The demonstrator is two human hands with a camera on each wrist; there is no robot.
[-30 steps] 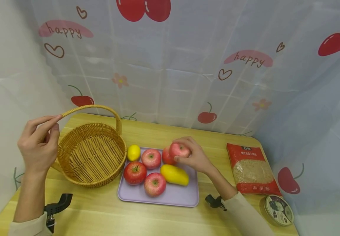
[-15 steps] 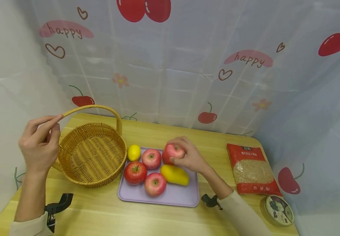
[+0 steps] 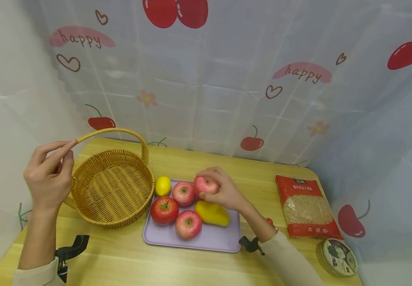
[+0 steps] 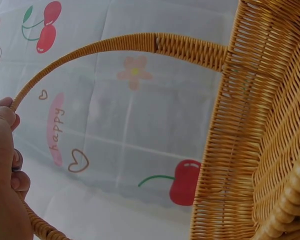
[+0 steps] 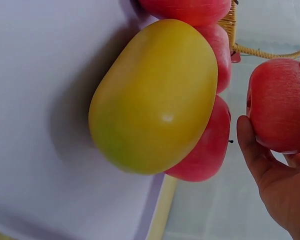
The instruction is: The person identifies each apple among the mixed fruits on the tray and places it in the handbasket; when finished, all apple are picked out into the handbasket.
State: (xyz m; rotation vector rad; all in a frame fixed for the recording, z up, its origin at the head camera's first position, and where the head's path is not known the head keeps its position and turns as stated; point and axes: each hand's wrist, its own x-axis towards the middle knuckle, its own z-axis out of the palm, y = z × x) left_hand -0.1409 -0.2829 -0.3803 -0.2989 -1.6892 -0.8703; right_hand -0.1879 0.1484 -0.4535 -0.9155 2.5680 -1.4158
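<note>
My left hand [image 3: 50, 174] pinches the arched handle of the wicker basket [image 3: 114, 220]; the left wrist view shows the fingers [image 4: 5, 112] on the handle [image 4: 115, 44]. My right hand [image 3: 225, 192] holds a red apple [image 3: 206, 184] over the back right of the lilac tray [image 3: 206, 244]. In the right wrist view, that apple [image 5: 282, 105] hangs apart from the red fruits beside the yellow mango [image 5: 155, 100]. Also on the tray are a lemon [image 3: 163, 186], two pink-red apples [image 3: 183, 193] [image 3: 188, 225], a darker red fruit [image 3: 164, 210] and the mango [image 3: 212, 213].
The basket stands at the tray's left with nothing inside. On the right lie a red bag of pale food [image 3: 307, 206] and a round lidded tin [image 3: 339, 257]. A printed curtain [image 3: 199, 95] hangs behind the wooden table [image 3: 120, 254].
My right hand has carried the held apple slightly left, over the apple behind it, which is now hidden in the head view. My left hand and the basket have stayed in place.
</note>
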